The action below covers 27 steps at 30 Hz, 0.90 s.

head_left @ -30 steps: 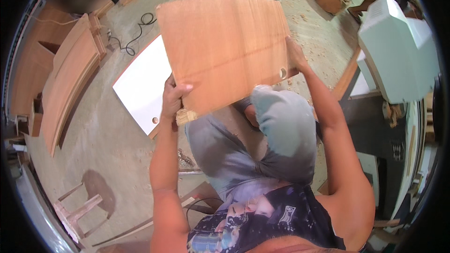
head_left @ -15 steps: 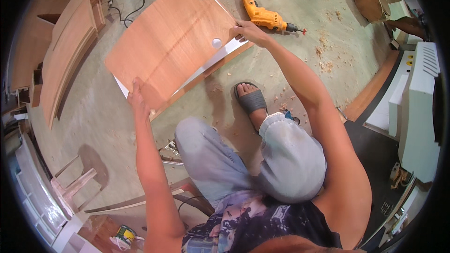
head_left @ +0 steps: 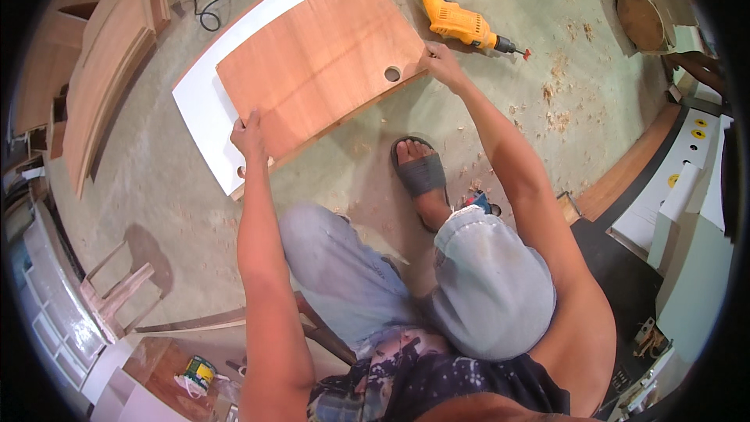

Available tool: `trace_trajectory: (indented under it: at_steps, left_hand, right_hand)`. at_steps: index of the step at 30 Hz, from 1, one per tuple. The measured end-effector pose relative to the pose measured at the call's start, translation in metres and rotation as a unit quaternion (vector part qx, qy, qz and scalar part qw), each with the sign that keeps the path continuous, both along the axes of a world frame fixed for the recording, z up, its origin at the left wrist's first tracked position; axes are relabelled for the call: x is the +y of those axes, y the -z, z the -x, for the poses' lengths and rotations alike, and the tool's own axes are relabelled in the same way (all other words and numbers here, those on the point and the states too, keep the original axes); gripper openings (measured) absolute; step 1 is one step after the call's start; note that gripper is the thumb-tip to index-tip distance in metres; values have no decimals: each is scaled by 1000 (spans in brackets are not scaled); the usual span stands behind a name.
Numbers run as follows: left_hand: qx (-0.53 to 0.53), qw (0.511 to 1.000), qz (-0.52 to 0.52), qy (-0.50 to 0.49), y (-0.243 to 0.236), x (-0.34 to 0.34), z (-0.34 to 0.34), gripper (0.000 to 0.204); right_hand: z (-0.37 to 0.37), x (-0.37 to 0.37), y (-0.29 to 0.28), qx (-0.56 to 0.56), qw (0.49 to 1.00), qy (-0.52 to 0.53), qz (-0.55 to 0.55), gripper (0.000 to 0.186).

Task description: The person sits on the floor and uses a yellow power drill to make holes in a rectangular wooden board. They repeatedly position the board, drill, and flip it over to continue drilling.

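A flat, reddish-brown wood panel (head_left: 320, 62), four-sided and marked by fine grain, is held at its left and right edges above a white-faced panel (head_left: 205, 101) on a concrete floor (head_left: 195, 211). Its length is angled from lower left to upper right, and its face is pierced by a round hole near the right-hand near corner. Much of the lower sheet is covered; a white strip is left exposed along the left and far sides, bordered in reddish brown. At its near-left corner, a second round hole is partly hidden.
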<state>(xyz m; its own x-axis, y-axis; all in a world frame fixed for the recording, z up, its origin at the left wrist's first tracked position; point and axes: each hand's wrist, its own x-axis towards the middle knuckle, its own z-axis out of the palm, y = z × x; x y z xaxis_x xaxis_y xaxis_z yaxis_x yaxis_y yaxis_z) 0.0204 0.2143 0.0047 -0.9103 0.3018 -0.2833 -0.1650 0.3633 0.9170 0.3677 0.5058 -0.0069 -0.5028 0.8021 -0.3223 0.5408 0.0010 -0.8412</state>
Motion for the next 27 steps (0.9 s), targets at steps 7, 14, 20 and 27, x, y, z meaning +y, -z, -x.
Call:
trace_trajectory:
  at_steps: [7,14,20,27]
  left_hand:
    - [49,998,26,10,20,5,14,51]
    - [84,995,60,17,23,1,16,54]
    - [138,986,84,40,35,-6,13,55]
    - [208,938,193,199,15,-22,13,44]
  right_hand:
    - [10,12,2,17,1000,-2,-2,21]
    - [10,5,16,72,997,3,19,16]
    - [6,8,19,46,998,-42,2,21]
    - [-2,-3,-1,-55,969,-121,-209,58]
